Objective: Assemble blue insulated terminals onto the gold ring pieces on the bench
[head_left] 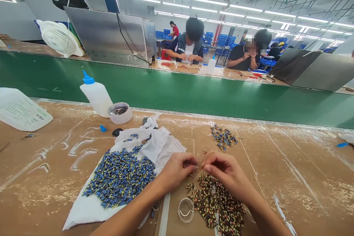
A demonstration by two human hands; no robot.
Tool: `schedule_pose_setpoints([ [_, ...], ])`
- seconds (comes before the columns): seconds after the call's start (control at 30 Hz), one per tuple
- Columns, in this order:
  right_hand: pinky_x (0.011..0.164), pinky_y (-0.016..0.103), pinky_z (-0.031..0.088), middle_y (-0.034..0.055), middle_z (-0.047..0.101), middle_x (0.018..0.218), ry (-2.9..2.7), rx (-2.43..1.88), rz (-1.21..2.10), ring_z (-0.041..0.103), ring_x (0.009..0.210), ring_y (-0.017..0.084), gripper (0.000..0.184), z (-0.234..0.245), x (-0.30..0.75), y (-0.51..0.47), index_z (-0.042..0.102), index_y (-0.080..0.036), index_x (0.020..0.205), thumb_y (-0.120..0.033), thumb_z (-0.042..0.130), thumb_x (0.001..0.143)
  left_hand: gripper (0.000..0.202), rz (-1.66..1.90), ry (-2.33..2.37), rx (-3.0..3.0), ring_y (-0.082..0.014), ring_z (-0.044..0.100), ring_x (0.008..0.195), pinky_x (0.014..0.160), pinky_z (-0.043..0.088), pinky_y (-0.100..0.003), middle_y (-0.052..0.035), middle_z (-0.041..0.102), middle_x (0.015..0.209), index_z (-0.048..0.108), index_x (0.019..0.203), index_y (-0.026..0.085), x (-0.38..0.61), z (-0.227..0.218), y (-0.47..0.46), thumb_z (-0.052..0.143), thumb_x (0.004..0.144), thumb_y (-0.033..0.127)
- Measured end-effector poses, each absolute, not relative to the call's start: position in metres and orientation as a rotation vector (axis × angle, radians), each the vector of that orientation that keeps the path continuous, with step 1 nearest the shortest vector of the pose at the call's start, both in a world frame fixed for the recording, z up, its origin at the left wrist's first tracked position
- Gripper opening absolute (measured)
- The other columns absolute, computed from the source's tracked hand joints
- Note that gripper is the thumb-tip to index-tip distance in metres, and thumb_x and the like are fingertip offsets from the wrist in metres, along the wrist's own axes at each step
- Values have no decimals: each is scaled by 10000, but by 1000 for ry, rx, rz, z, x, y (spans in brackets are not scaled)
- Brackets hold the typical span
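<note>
My left hand (pixel 179 169) and my right hand (pixel 221 169) meet over the cardboard-covered table, each with thumb and fingers pinched together. Whatever sits between the fingertips is too small to make out. Beneath my right hand spreads a pile of small dark pieces with yellow and red marks (pixel 218 206). To the left, a heap of small blue and yellow pieces (pixel 121 177) lies on a white plastic bag (pixel 91 212). A small clear round cup (pixel 186 210) stands between my forearms. Beyond my right hand is a smaller cluster of blue, yellow and dark pieces (pixel 223 137).
A blue-tipped squeeze bottle (pixel 96 97), a tape roll (pixel 120 113) and a large white jug (pixel 22 110) stand at the left. A green belt (pixel 177 94) runs across behind the table. Two people (pixel 190 44) sit opposite, beside metal panels (pixel 110 37).
</note>
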State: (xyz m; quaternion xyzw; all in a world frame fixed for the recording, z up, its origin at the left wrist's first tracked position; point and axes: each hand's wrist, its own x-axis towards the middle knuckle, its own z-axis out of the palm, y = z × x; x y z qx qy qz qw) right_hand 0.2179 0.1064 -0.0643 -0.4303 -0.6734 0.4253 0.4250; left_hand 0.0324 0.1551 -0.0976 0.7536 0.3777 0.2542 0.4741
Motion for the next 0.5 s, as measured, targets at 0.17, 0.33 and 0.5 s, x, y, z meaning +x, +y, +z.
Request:
schedule_pose_setpoints([
  [0.17,804,243,449,12,628,868,-2025,-847,1190,587,844,120,105,-60,202,94,721,-185,794,-247,652,844,150,630,962,1845,-150,607,702,637,417,-230,-14,692,733,698,806,156,30,-99,159,552,778,161],
  [0.33,798,212,440,7,588,898,-2182,-881,1064,567,871,116,111,-79,193,94,757,-220,868,-280,671,828,140,624,1041,1853,-165,615,701,643,430,-238,-16,695,731,707,812,164,29,-102,162,583,761,205],
  [0.5,775,206,450,4,606,926,-2187,-852,1077,574,870,124,175,-86,190,99,740,-262,959,-327,691,803,127,634,1064,1852,-162,598,675,623,418,-232,-12,683,707,695,776,162,29,-103,162,585,765,225],
])
